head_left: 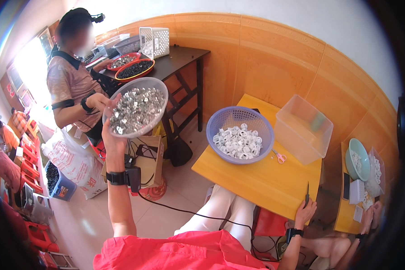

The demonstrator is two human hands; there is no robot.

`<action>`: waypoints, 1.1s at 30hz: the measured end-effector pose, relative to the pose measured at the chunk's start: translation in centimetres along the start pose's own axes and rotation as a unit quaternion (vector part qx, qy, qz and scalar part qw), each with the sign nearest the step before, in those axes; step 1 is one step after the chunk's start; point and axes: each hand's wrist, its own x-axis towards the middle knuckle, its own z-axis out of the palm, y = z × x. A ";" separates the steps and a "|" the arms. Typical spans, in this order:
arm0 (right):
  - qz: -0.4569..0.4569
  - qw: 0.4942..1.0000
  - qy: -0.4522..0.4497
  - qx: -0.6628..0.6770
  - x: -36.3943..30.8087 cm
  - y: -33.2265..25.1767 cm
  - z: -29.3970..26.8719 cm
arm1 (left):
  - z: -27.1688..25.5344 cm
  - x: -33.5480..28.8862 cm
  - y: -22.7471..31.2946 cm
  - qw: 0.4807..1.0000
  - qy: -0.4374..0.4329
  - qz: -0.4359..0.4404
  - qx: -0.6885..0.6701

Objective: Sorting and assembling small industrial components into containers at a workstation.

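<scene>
My left hand [114, 140] is stretched out to the left, gripping a translucent round bowl [163, 98] from below its near side. Many small shiny metal pieces [137, 110] lie in the bowl. A co-worker's hand [100, 101] touches the bowl's left rim. My right hand [304, 212] rests at the near right corner of the yellow table [252, 189], closed around a thin dark pointed tool [307, 194] that points away from me; its exact kind does not show. A purple colander [213, 123] with white plastic parts [238, 141] stands on that table.
Beside the colander lie pink-handled scissors [280, 157] and a clear plastic box [297, 130]. The co-worker [72, 85] is at a dark table [184, 56] with red trays [135, 69]. A black cable [189, 211] crosses my lap. Another person's hands [369, 218] work at the far right.
</scene>
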 end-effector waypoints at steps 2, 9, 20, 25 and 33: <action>0.002 1.000 -0.002 0.001 0.0 -0.3 -0.2 | 1.0 1.2 0.5 0.999 -0.047 0.019 0.015; 0.004 1.000 0.002 -0.002 -0.1 -0.2 -0.4 | 2.5 6.4 1.4 0.991 -0.082 0.105 0.032; -0.004 1.000 0.005 -0.004 -0.4 0.0 0.1 | -0.2 16.4 6.9 0.989 0.079 0.124 0.027; -0.007 1.000 0.004 -0.008 -0.2 -0.1 0.1 | -0.3 17.7 9.7 0.996 0.013 0.086 0.034; -0.022 0.999 0.015 0.019 0.3 -0.7 0.9 | 1.1 9.0 8.2 0.989 -0.057 0.081 0.109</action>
